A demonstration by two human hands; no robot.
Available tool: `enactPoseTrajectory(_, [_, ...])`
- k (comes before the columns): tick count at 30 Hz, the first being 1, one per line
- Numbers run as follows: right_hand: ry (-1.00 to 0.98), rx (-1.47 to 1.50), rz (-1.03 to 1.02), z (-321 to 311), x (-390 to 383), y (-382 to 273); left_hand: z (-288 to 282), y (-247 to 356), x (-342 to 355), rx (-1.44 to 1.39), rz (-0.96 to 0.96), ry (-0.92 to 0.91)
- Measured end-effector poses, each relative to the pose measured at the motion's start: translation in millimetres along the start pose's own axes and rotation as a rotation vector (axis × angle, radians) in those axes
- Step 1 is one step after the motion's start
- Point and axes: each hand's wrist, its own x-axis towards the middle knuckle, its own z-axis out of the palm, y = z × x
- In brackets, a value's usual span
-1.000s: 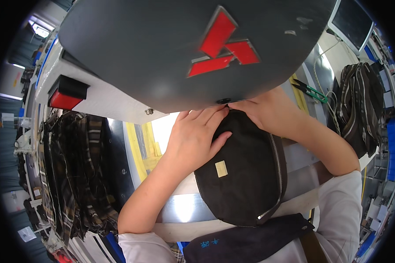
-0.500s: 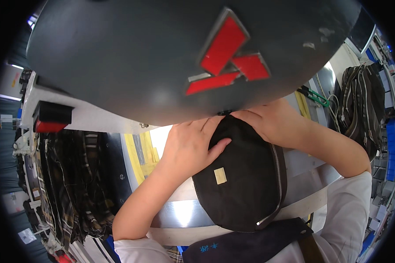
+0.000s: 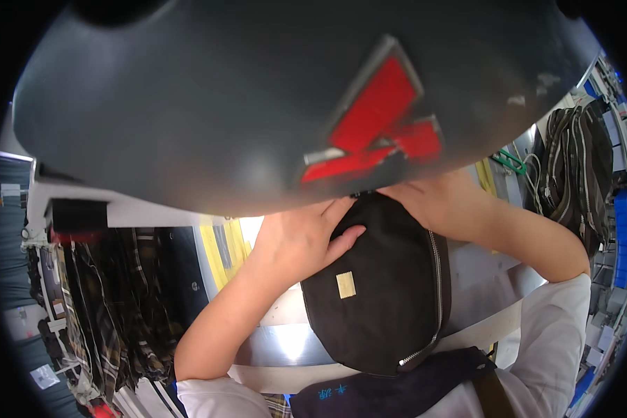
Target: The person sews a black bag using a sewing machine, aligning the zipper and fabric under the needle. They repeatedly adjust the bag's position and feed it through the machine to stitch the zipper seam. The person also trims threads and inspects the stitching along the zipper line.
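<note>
A rounded black fabric pouch point(image 3: 380, 306) lies flat before me, with a silver zipper point(image 3: 437, 285) curving along its right side and a small pale yellow patch point(image 3: 345, 285) on top. Its far end runs under a dark grey sewing machine head point(image 3: 209, 118). My left hand point(image 3: 296, 240) rests along the pouch's left edge, thumb stretched out over the cloth. Across the far right edge, my right hand point(image 3: 439, 209) is closed on the pouch, fingers bent toward the needle area. The machine head hides the fingertips of both hands and the needle.
Dark plaid and black cloth pieces point(image 3: 115, 299) hang at the left. Several dark zippered pieces point(image 3: 575, 167) hang at the right, near green-handled snips point(image 3: 510, 161). Yellow tape strips point(image 3: 219, 254) mark the table. A shiny metal plate point(image 3: 279, 341) lies along the near edge.
The machine head sits lower in the view and covers more of the fingers. The pouch appears shifted slightly left and nearer. Both hands keep nearly the same pose on it.
</note>
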Motion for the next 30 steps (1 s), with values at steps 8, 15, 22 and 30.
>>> enactPoseTrajectory(8, [0.018,0.002,0.188,-9,17,-7,-1,1,1,-0.026,-0.006,0.022])
enactPoseTrajectory(15, [0.051,0.018,0.232,-5,16,-3,-3,2,1,-0.028,-0.021,0.002])
enactPoseTrajectory(22, [0.083,-0.059,0.044,3,8,-5,-2,2,1,-0.022,-0.027,0.011])
enactPoseTrajectory(30, [-0.006,-0.155,-0.066,-4,1,-13,2,0,-1,-0.049,-0.042,0.026])
